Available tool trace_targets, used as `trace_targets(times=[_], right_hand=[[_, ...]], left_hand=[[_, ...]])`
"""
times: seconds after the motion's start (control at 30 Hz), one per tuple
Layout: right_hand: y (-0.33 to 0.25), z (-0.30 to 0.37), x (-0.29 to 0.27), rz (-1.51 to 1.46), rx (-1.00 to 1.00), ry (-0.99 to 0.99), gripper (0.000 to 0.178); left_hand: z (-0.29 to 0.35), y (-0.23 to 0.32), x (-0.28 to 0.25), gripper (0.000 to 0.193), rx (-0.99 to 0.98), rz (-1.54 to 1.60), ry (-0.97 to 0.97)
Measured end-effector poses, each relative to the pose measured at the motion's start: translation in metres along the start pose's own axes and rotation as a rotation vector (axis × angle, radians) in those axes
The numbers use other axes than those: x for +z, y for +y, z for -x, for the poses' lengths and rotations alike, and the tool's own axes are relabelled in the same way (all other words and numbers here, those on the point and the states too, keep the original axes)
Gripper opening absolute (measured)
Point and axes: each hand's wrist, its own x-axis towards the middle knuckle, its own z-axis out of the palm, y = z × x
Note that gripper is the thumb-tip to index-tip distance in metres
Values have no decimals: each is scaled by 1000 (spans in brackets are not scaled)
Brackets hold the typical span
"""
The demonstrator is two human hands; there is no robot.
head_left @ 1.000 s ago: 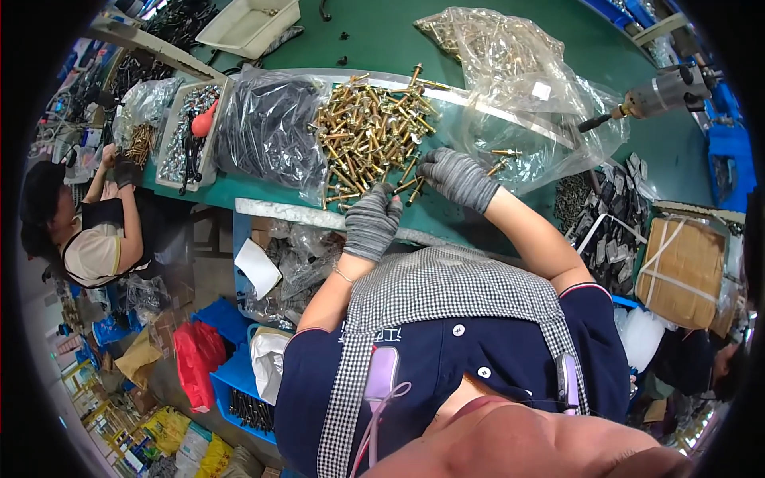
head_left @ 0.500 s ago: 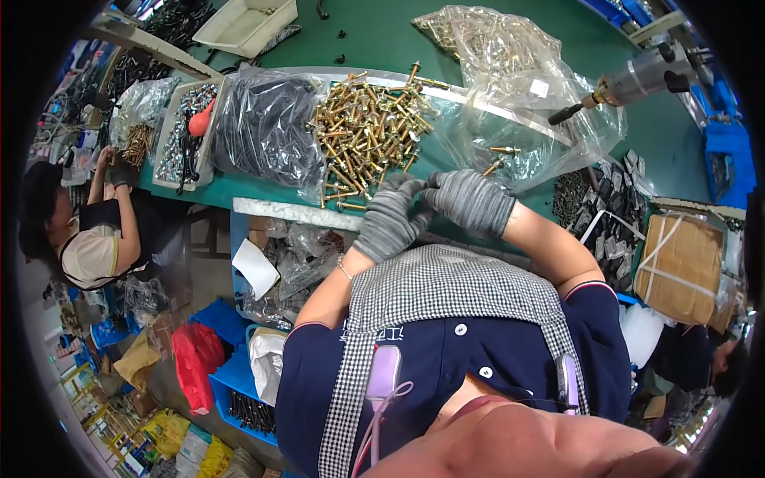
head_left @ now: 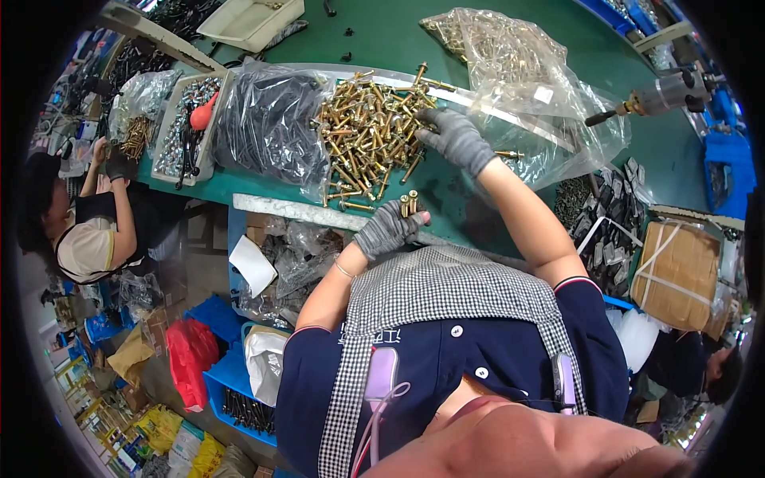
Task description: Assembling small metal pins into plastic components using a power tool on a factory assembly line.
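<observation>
My left hand (head_left: 390, 231), in a grey knitted glove with a bare thumb tip showing, is closed around a couple of gold-coloured bolts (head_left: 409, 203) held upright near the table's front edge. My right hand (head_left: 458, 139), gloved in the same grey, reaches to the right side of a heap of similar bolts (head_left: 370, 131). Its fingers are apart and touch the heap's edge; no bolt shows in them. A few more bolts (head_left: 508, 154) lie just right of that hand on clear plastic.
Left of the heap is a plastic bag of black parts (head_left: 271, 127), then a tray of small metal pieces (head_left: 179, 139) with a red bulb. A power driver (head_left: 657, 97) hangs at the right. Behind lies a bag of bolts (head_left: 518, 60). Another person (head_left: 96, 223) works at far left.
My hands were together at the front of the heap. The right has moved up and away to the heap's right side; the left has turned, now showing the bolts it holds.
</observation>
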Motion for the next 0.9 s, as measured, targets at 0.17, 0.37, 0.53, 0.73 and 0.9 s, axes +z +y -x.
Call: trace_targets(times=[0.17, 0.37, 0.53, 0.73, 0.9], right_hand=[[10, -14, 12, -359, 117, -204, 35], [2, -1, 6, -235, -116, -275, 27], [-40, 28, -40, 99, -278, -102, 22], [-20, 54, -54, 192, -175, -302, 24], [-25, 67, -80, 85, -186, -287, 23]], left_hand=[[-4, -21, 3, 23, 111, -163, 80], [-7, -30, 3, 20, 293, -269, 109], [6, -7, 0, 24, 348, -66, 143], [-5, 7, -3, 23, 51, 291, 131], [-41, 7, 8, 28, 401, 10, 151]])
